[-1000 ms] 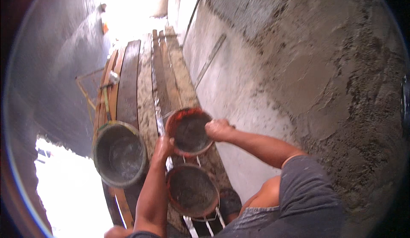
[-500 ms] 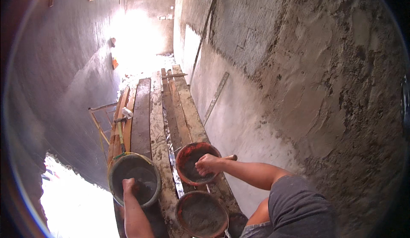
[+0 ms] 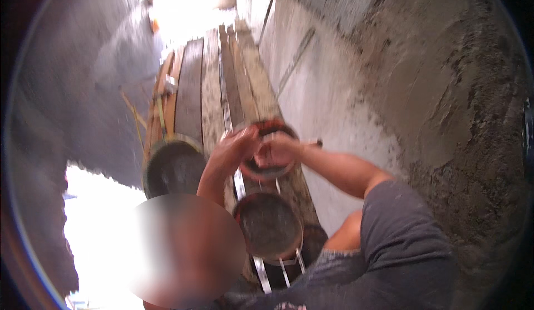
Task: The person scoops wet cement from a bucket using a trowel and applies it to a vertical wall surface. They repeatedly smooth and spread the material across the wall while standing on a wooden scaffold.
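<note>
My left hand [image 3: 242,143] and my right hand [image 3: 276,148] are close together over a red-rimmed bucket [image 3: 267,175]. Motion smears the left fingers. My right hand looks closed, but what it holds, if anything, cannot be made out. A short stick-like handle end [image 3: 317,143] shows beyond my right wrist; the rest of it is hidden. To the left stands a bucket with a greenish rim [image 3: 175,168], grey wet mix inside. Nearer me is another bucket [image 3: 270,226] holding grey mix.
The buckets stand on a platform of long wooden planks [image 3: 187,93] with gaps between them. A rough, partly plastered wall [image 3: 423,104] rises on the right, a straight bar [image 3: 295,62] leaning against it. A bright opening [image 3: 105,232] lies lower left. A blurred patch covers part of the lower view.
My left hand has come out of the green-rimmed bucket and moved right to meet my right hand over the red-rimmed bucket. The view has shifted, raising the planks and buckets in the picture.
</note>
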`<state>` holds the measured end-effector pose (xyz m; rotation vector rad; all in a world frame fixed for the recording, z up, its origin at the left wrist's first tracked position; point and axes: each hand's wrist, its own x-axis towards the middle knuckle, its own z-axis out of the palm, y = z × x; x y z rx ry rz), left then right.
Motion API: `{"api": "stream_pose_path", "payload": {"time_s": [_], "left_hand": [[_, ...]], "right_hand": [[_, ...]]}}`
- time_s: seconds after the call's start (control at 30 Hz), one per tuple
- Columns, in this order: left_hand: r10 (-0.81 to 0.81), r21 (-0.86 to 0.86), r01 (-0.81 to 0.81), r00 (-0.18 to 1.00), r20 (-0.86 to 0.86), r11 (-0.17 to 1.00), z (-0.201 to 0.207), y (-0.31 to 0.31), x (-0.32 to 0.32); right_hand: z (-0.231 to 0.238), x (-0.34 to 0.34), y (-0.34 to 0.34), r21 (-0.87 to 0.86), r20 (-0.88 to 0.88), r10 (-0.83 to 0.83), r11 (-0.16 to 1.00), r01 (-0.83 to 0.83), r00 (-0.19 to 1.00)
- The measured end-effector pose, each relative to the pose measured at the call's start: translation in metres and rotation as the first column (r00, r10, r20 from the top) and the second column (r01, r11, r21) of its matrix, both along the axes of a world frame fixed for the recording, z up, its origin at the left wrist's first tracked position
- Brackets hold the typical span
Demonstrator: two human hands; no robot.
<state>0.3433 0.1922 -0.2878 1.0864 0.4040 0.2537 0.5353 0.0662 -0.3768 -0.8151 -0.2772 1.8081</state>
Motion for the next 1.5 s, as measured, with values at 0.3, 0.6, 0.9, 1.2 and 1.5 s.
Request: {"api": "stream_pose_path", "payload": {"time_s": [0.3, 0.6, 0.9, 1.2, 1.5], "left_hand": [[0.664, 0.932, -0.067, 0.719, -0.203, 0.357, -0.097, -0.012, 0.006], [0.391, 0.563, -0.063, 0.784, -0.483, 0.824, -0.139, 0.003, 0.015], [0.162, 0.533, 0.119, 0.877, -0.452, 0.838, -0.091, -0.017, 0.005], [0.156, 0.607, 0.141, 0.899, -0.409, 0.782, -0.099, -0.023, 0.011], [0.108, 0.657, 0.182, 0.920, -0.376, 0.732, -0.089, -0.028, 0.040]], "right_hand": [[0.068, 0.006, 0.002, -0.377, 0.792, 0.148, 0.882, -0.283, -0.592], [0.050, 0.002, -0.039, -0.714, 0.339, 0.462, 0.693, 0.095, -0.819], [0.101, 0.043, -0.029, -0.522, 0.340, 0.416, 0.830, 0.199, -0.843], [0.108, 0.008, -0.034, -0.656, 0.467, 0.236, 0.738, -0.156, -0.852], [0.088, 0.036, -0.057, -0.745, 0.429, 0.515, 0.666, 0.032, -0.742]]}}
